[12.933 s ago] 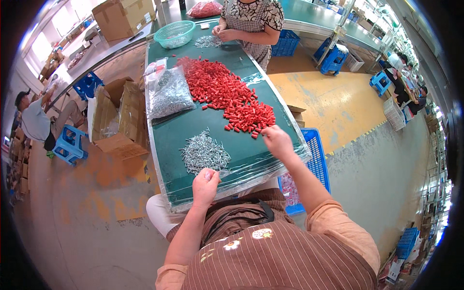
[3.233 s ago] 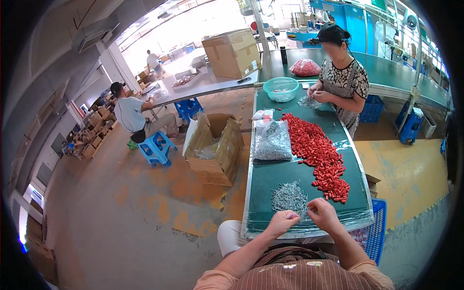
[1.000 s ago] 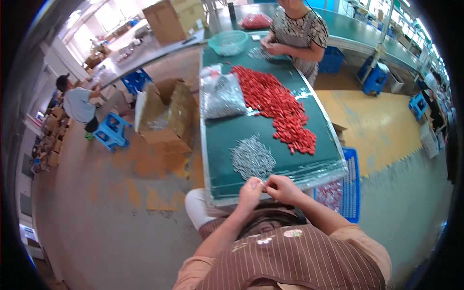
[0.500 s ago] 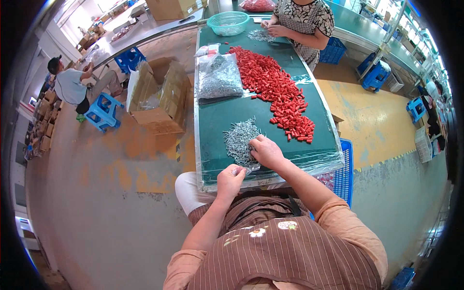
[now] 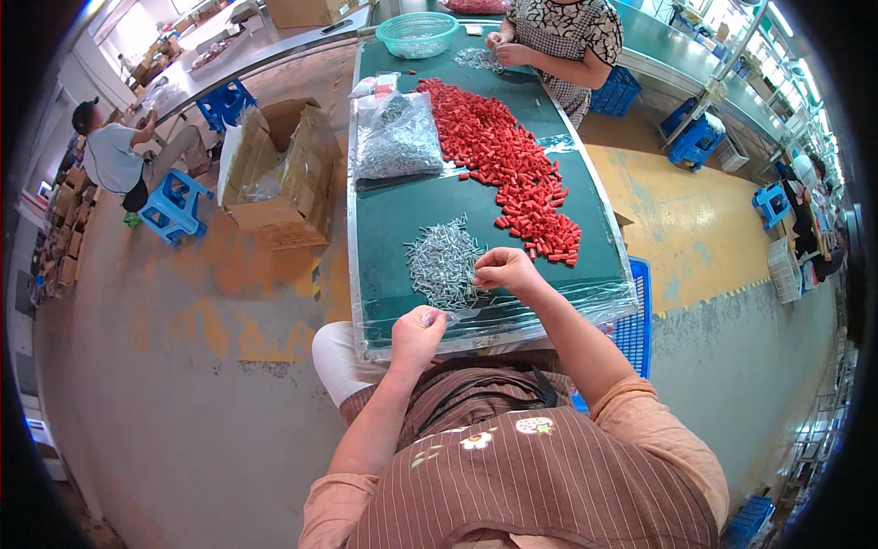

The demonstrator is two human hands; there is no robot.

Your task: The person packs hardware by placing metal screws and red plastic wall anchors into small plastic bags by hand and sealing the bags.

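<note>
A heap of small silvery screws [image 5: 444, 261] lies on the green table [image 5: 389, 220] in front of me. By the table's near edge, my left hand [image 5: 418, 339] is closed on a small clear plastic bag [image 5: 446, 317]. My right hand [image 5: 508, 272] hovers at the right side of the heap, thumb and fingers pinched together. Whatever is between those fingertips is too small to make out. Beyond the heap spreads a long pile of red plastic sleeves [image 5: 512, 151]. To its left rests a large clear bag of metal pieces [image 5: 398, 142].
Across the table a co-worker [image 5: 572, 55] handles a small pile of metal pieces [image 5: 478, 59] beside a green basket [image 5: 417, 37]. An open cardboard box [image 5: 283, 178] and blue stool [image 5: 176, 206] stand left. A blue crate [image 5: 633, 325] sits by the table's right edge.
My right hand has lifted slightly from the screws and moved to the right, its fingers now pinched. The left hand keeps the bag. The whole view has shifted a little.
</note>
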